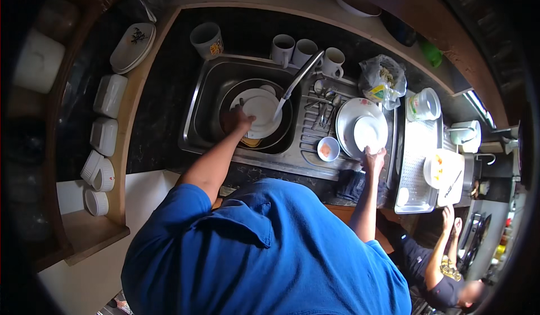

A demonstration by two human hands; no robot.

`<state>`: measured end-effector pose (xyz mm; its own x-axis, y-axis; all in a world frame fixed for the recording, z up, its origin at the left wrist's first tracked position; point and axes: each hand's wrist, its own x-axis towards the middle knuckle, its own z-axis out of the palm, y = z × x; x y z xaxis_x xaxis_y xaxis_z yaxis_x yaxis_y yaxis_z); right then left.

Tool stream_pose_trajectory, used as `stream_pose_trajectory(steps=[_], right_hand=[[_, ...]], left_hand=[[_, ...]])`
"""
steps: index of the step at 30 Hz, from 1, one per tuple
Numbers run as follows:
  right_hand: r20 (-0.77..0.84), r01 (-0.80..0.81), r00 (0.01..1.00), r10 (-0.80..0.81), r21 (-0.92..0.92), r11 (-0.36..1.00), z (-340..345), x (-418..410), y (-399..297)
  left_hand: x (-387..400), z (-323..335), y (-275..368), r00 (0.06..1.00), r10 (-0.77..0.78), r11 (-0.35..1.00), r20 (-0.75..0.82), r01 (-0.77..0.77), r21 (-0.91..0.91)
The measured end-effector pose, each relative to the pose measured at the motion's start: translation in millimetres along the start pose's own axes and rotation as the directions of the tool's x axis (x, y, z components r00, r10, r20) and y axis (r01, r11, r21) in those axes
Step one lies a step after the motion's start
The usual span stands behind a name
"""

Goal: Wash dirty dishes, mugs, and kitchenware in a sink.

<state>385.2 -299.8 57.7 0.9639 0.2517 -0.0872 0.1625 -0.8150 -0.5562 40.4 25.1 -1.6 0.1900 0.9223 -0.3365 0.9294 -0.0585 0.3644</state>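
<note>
My left hand (240, 120) is down in the steel sink basin (198, 104), closed on the rim of a white plate (263, 112) under the faucet (301, 74). Beneath that plate are another white plate and a large round pan (288, 130). On the ribbed drainboard my right hand (373, 156) grips the near edge of a small white plate (370, 132), which lies over a larger white plate with a floral rim (352, 106). Left of these plates are spoons and forks (324, 108) and a small bowl (328, 149) with orange-pink contents.
Mugs (304, 52) and a large printed cup (206, 40) stand behind the sink. A plastic bag (384, 80), a plastic tub (424, 104) and a perforated metal tray (415, 158) are to the right. Another person (438, 264) works beyond, beside a white cutting board (453, 180).
</note>
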Motion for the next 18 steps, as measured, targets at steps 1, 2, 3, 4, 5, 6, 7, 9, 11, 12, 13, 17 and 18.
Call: stream_pose_trajectory(steps=[1, 2, 3, 4, 5, 6, 7, 9, 11, 12, 13, 17, 18], right_hand=[[-0.079, 0.157, 0.978, -0.191, -0.314, 0.936, -4.4, -12.6, -20.8], [0.045, 0.05, 0.998, -0.039, -0.278, 0.959, -15.5, -19.8, -43.3], [0.05, 0.055, 0.998, -0.043, -0.276, 0.96, -24.2, -26.1, -60.1], [0.076, 0.158, 0.987, -0.14, -0.345, 0.925, -27.8, -29.3, -71.0], [0.109, 0.26, 0.966, -0.236, -0.407, 0.876, -28.2, -33.4, -82.2], [0.09, 0.31, 0.95, -0.299, -0.372, 0.875, -26.1, -42.9, -98.3], [0.07, 0.361, 0.931, -0.36, -0.335, 0.87, -18.9, -51.7, -113.3], [0.169, 0.562, 0.824, -0.541, -0.115, 0.819, 3.5, -59.0, -125.4], [0.285, 0.667, 0.71, -0.644, 0.022, 0.745, 11.0, -90.7, -162.5], [0.282, 0.736, 0.633, -0.721, 0.067, 0.673, 32.9, -97.3, -159.2], [0.378, 0.691, 0.607, -0.699, 0.185, 0.699, 30.9, -110.2, -176.1], [0.397, 0.717, 0.294, -0.869, 0.51, 0.476, 136.5, -141.1, -184.7], [0.38, 0.713, 0.293, -0.877, 0.524, 0.465, 155.3, -145.0, -183.2]], left_hand=[[-0.1, -4.9, 0.6, 0.997, -0.067, 0.997, 0.036, 0.066, 0.051], [13.2, -0.8, -7.5, 0.996, -0.079, 0.996, 0.033, 0.077, 0.051], [34.1, 6.2, -17.2, 0.968, -0.125, 0.989, 0.219, 0.104, 0.106], [44.5, 8.0, -21.2, 0.902, -0.176, 0.979, 0.395, 0.119, 0.165], [44.0, 15.6, -28.0, 0.902, -0.181, 0.978, 0.391, 0.123, 0.167], [38.1, 22.9, -27.5, 0.988, -0.01, 0.987, 0.154, -0.015, 0.161], [30.4, 24.9, -25.2, 0.981, 0.171, 0.971, -0.093, -0.151, 0.188], [12.4, 23.7, -3.8, 0.919, 0.362, 0.92, -0.159, -0.324, 0.22], [0.4, 14.4, 17.8, 0.819, 0.532, 0.84, -0.214, -0.479, 0.256], [1.5, 11.8, 27.0, 0.876, 0.458, 0.871, -0.151, -0.408, 0.273], [2.7, 11.1, 33.3, 0.925, 0.371, 0.895, -0.085, -0.332, 0.299], [77.7, 81.4, -75.5, 0.985, 0.172, 0.957, -0.02, -0.172, -0.235], [77.2, 76.4, -72.7, 0.986, 0.165, 0.946, -0.034, -0.168, -0.277]])
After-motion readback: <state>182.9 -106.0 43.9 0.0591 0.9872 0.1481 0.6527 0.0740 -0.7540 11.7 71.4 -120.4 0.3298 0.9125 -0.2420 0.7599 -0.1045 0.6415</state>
